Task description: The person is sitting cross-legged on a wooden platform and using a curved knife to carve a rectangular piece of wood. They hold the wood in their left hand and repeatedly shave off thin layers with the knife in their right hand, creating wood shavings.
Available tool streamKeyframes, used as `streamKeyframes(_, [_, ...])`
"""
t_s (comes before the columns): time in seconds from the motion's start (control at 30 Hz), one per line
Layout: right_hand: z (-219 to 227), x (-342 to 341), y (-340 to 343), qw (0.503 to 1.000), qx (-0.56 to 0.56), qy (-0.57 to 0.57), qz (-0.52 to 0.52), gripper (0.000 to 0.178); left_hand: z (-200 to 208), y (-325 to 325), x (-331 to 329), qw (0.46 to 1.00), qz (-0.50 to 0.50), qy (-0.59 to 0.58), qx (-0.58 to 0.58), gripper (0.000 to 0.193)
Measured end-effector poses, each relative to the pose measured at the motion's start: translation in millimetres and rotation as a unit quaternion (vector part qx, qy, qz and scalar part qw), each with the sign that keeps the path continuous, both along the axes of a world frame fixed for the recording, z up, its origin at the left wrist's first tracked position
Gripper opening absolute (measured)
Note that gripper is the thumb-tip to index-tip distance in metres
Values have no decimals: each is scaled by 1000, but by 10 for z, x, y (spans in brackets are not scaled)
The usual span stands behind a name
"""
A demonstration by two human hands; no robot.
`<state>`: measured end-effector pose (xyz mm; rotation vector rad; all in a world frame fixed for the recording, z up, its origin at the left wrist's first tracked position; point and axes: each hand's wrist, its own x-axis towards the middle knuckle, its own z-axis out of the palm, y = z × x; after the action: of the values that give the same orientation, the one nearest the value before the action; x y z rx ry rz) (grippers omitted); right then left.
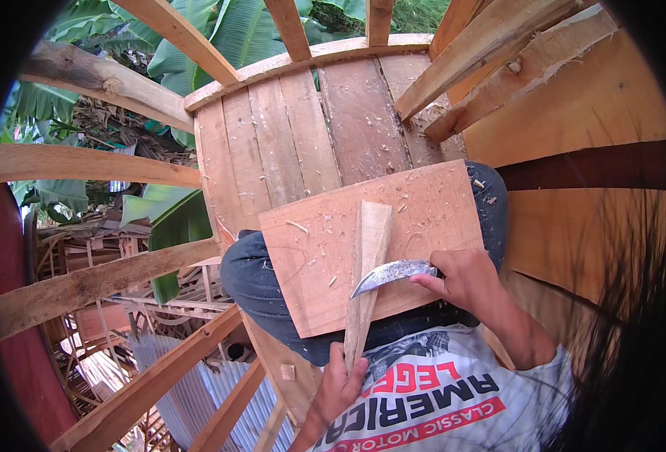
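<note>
Across my lap lies a flat wooden board (310,264) strewn with shavings. A tapered stick of wood (370,233) rests on it, its wide end pointing away from me. My left hand (342,383) is closed around the stick's near, narrow end, close to my shirt. In my closed right hand (461,279) is a knife (393,273) with a curved, worn metal blade. The blade lies across the stick at about its middle, tip toward the left. The knife's handle is hidden inside my fist.
I sit on a plank floor (303,135) dotted with wood chips. Wooden slats (92,163) form an open railing at the left and far side. Beams (491,53) and wooden panels (574,113) stand at the right. Corrugated metal sheets (190,399) and banana leaves (250,38) show beyond.
</note>
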<state>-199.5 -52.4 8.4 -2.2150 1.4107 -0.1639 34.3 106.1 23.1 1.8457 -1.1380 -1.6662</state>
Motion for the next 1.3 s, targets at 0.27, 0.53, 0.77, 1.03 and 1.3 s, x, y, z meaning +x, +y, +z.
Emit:
streamKeyframes(0.27, [-72, -374, -513, 965, -69, 30, -251, 49, -44, 40, 90, 997, -13, 51, 52, 36])
streamKeyframes(0.53, [132, 115, 56, 1000, 16, 9, 21, 48, -112, -11, 96, 997, -44, 35, 47, 45])
streamKeyframes(0.77, [-208, -132, -226, 990, -100, 44, -92, 52, -122, -28, 64, 997, -52, 18, 44, 43])
streamKeyframes(1.03, [156, -226, -174, 991, 16, 28, -129, 46, -262, 58, 77, 997, -73, -14, 19, 47])
streamKeyframes(1.3, [89, 25, 102, 996, 43, 74, -38, 48, -246, 28, 34, 997, -66, -20, 41, 51])
